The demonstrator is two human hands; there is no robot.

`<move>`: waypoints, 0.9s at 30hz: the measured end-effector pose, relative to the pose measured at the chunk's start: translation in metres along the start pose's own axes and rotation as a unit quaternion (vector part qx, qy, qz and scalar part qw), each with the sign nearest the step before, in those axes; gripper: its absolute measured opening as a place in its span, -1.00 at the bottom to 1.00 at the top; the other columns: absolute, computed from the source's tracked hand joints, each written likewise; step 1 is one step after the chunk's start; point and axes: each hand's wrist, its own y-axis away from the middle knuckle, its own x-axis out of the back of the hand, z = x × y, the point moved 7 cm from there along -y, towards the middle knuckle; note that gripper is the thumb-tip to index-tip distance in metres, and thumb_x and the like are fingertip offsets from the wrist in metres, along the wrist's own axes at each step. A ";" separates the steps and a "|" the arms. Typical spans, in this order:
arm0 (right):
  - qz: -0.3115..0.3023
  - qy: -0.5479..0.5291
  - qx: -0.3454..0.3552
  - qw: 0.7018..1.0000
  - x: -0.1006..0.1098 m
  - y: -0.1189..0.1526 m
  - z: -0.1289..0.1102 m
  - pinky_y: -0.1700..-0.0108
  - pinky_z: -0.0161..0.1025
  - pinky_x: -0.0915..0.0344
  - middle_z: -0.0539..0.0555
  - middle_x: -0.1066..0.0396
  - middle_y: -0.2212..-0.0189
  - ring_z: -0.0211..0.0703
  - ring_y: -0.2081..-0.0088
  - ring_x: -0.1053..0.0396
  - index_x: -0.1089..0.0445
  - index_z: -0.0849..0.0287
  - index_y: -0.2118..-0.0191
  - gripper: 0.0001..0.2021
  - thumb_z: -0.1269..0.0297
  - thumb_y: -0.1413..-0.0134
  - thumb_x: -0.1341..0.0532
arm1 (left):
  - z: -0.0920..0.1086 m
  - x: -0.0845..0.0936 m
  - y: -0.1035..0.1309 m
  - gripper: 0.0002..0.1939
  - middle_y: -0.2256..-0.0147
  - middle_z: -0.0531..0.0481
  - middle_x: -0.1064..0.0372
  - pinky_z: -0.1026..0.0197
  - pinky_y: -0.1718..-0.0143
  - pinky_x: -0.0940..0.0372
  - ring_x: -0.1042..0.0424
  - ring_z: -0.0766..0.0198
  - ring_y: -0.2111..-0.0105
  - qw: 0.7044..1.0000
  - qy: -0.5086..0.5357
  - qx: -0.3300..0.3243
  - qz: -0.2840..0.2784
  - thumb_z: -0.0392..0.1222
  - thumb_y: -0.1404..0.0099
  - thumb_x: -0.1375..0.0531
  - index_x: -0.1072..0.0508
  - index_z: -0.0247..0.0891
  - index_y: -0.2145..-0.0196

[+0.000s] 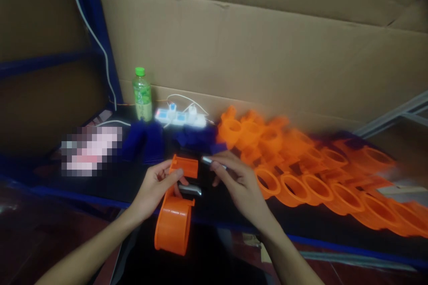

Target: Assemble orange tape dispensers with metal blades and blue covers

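My left hand [159, 187] is closed around an orange plastic piece [174, 229]. It has a flat, box-like block at the top and a wide ring hanging below. Beside my left fingertips, a shiny silver bar-shaped object [190, 190] juts toward the right; whether those fingers hold it I cannot tell. Between thumb and fingers, my right hand [236, 178] pinches a short silver-white strip-like object [213, 162], its kind unclear. The strip is just right of the orange block, apart from it.
Rows of orange ringed pieces [294, 189] cover the table's right side. Behind my hands lie dark blue pieces [152, 142]. A green-capped bottle [142, 98] and a white power strip [180, 117] with cables stand along the cardboard wall [254, 49]. A blurred-out pink item [92, 151] lies left.
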 end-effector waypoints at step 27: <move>-0.085 0.081 -0.008 0.993 0.005 -0.007 -0.020 0.28 -0.28 -0.32 0.10 -0.51 0.28 -0.18 0.26 -0.42 -0.63 0.07 0.10 -0.78 0.17 -0.22 -0.30 | 0.009 -0.004 0.007 -0.71 0.51 0.00 -0.49 0.33 0.57 -0.28 -0.38 0.36 0.63 0.999 -0.039 0.012 -0.026 0.03 -0.28 -0.31 -0.57 -0.30 0.30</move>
